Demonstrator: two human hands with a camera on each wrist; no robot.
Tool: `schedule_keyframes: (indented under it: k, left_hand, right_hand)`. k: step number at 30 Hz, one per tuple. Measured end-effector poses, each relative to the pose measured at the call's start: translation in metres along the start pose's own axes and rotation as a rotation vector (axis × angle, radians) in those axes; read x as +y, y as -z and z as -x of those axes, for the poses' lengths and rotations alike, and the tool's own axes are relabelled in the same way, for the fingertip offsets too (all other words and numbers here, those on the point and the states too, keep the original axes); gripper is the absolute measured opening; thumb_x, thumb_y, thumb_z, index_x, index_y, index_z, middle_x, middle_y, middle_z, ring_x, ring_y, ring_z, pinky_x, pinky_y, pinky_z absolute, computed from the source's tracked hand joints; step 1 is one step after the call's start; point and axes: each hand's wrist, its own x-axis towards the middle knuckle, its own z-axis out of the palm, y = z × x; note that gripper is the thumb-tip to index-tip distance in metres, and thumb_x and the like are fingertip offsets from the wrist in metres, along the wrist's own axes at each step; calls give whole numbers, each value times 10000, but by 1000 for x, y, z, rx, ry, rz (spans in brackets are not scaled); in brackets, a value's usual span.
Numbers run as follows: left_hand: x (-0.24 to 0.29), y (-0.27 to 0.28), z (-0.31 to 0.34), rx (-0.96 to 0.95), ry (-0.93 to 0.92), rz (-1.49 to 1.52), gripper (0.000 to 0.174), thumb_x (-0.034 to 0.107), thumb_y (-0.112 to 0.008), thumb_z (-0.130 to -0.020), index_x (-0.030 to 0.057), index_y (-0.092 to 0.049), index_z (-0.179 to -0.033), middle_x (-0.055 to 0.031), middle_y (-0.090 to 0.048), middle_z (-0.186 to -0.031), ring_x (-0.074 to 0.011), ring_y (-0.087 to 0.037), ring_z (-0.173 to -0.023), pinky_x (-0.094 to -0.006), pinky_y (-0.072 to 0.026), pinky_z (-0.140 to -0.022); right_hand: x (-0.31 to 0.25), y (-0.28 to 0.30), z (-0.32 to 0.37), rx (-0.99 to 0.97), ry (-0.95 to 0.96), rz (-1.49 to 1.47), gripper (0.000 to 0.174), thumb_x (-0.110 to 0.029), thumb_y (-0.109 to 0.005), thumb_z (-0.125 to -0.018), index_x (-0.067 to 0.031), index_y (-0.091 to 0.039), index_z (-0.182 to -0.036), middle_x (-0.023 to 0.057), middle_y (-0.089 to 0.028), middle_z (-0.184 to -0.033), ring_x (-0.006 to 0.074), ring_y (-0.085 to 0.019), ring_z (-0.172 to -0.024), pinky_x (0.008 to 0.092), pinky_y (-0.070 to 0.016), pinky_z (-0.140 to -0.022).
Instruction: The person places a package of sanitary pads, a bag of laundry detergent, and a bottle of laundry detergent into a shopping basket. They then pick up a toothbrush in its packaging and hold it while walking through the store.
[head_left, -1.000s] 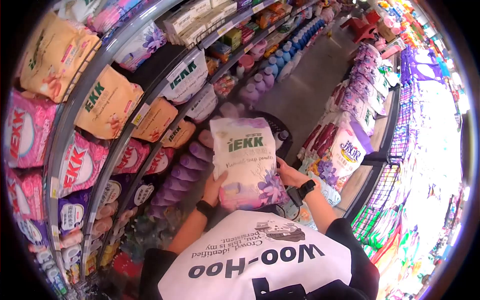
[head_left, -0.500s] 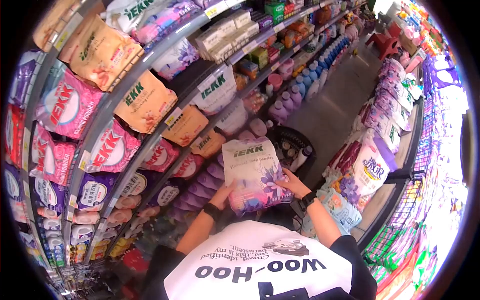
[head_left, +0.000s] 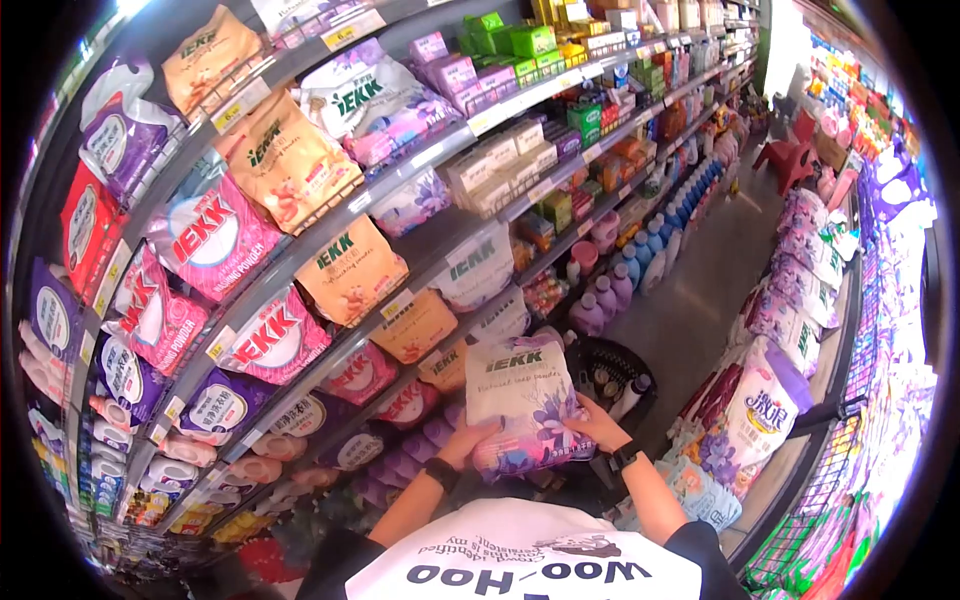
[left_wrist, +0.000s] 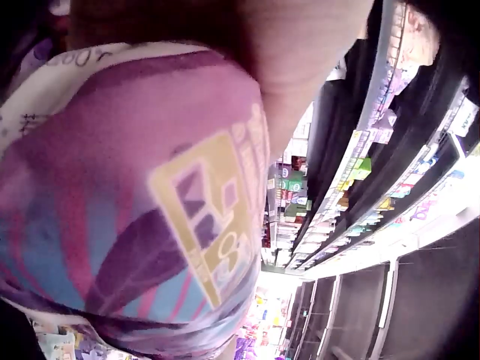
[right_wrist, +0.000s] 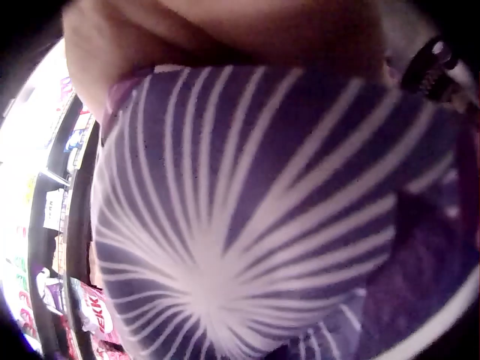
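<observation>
Both hands hold a white and purple bag of IEKK soap powder (head_left: 520, 400) upright in front of the chest in the head view. The left hand (head_left: 470, 440) grips its lower left side, with the thumb on the front. At the lower right side, the right hand (head_left: 598, 426) grips it in the same way. In the left wrist view, the bag's pink and purple face (left_wrist: 112, 180) fills much of the picture below the hand (left_wrist: 292, 52). White-striped purple print on the bag (right_wrist: 210, 277) shows close up in the right wrist view.
Shelves on the left carry orange powder bags (head_left: 355, 270), pink powder bags (head_left: 275, 335) and more white IEKK bags (head_left: 375, 100). A black basket (head_left: 630, 362) with bottles stands beyond the held bag. Stacked bags (head_left: 755, 415) line the right side of the aisle (head_left: 680, 270).
The head view has turned toward the left shelves, which now sit further right and lower in it. The bag appears lower and slightly right, still held in both hands.
</observation>
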Motion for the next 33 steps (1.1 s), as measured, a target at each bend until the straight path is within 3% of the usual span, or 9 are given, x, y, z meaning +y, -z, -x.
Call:
schedule_keyframes:
  k: [6, 9, 14, 16, 17, 22, 27, 30, 33]
  left_hand:
    - [25, -9, 2, -39, -216, -121, 743, 85, -679, -719, 79, -210, -1296, -102, -437, -1181, -189, -454, -1063, -317, -395, -890]
    - [50, -21, 12, -29, -319, -185, 734, 68, -670, -721, 33, -203, -1286, -112, -441, -1178, -189, -455, -1058, -326, -410, -873]
    - [76, -16, -4, -60, -353, -201, 706, 62, -659, -730, 28, -221, -1283, -105, -465, -1144, -186, -498, -990, -307, -433, -834]
    - [91, -14, -14, 10, -581, -361, 690, 55, -645, -741, 34, -225, -1288, -94, -479, -1120, -181, -516, -950, -297, -442, -814]
    - [96, -7, -24, -20, -481, -216, 709, 53, -645, -739, 47, -211, -1301, -93, -466, -1135, -181, -500, -972, -306, -439, -816]
    - [156, -9, -56, 50, -499, -143, 739, 59, -649, -737, 62, -191, -1317, -94, -435, -1181, -180, -472, -1020, -300, -442, -813]
    - [211, 19, -126, 71, -656, -94, 747, 27, -633, -739, 57, -162, -1319, -99, -431, -1177, -184, -475, -1016, -311, -451, -820]
    - [249, 19, -152, 168, -751, -162, 762, -3, -632, -721, 44, -151, -1310, -104, -416, -1169, -189, -461, -1023, -312, -447, -828]
    - [270, 29, -181, 282, -894, -297, 790, -5, -643, -698, 34, -145, -1310, -105, -401, -1170, -195, -455, -1028, -310, -435, -844]
  right_hand:
    - [-10, 3, -13, 30, 127, 109, 739, -67, -637, -742, 46, -187, -1316, 125, -387, -1249, 151, -416, -1093, 251, -350, -906]
    - [-35, -3, -17, 18, 218, 152, 742, -65, -644, -732, 29, -201, -1320, 111, -370, -1265, 146, -386, -1116, 252, -321, -928]
    - [-80, -9, -36, 8, 283, 255, 759, -138, -667, -728, 30, -215, -1314, 133, -346, -1293, 179, -331, -1172, 276, -255, -974]
    - [-97, -10, -53, -46, 327, 219, 751, -117, -664, -727, 15, -220, -1318, 122, -339, -1299, 177, -321, -1179, 272, -253, -975]
    - [-102, -6, -67, -40, 335, 282, 735, -96, -653, -735, 3, -222, -1322, 111, -323, -1309, 168, -311, -1182, 268, -251, -974]
    - [-149, -3, -143, -134, 289, 216, 723, -85, -639, -749, 6, -212, -1325, 107, -295, -1331, 157, -286, -1197, 268, -233, -985]
    - [-201, -3, -247, -256, 407, 227, 714, -42, -643, -733, 13, -230, -1314, 97, -309, -1318, 166, -256, -1216, 273, -206, -997]
    - [-226, -4, -314, -338, 309, 83, 726, 29, -642, -702, -36, -252, -1311, 85, -333, -1287, 179, -296, -1184, 279, -287, -955]
    - [-245, -12, -365, -303, 414, 241, 765, 72, -640, -675, -92, -257, -1316, 79, -311, -1300, 182, -316, -1168, 279, -309, -939]
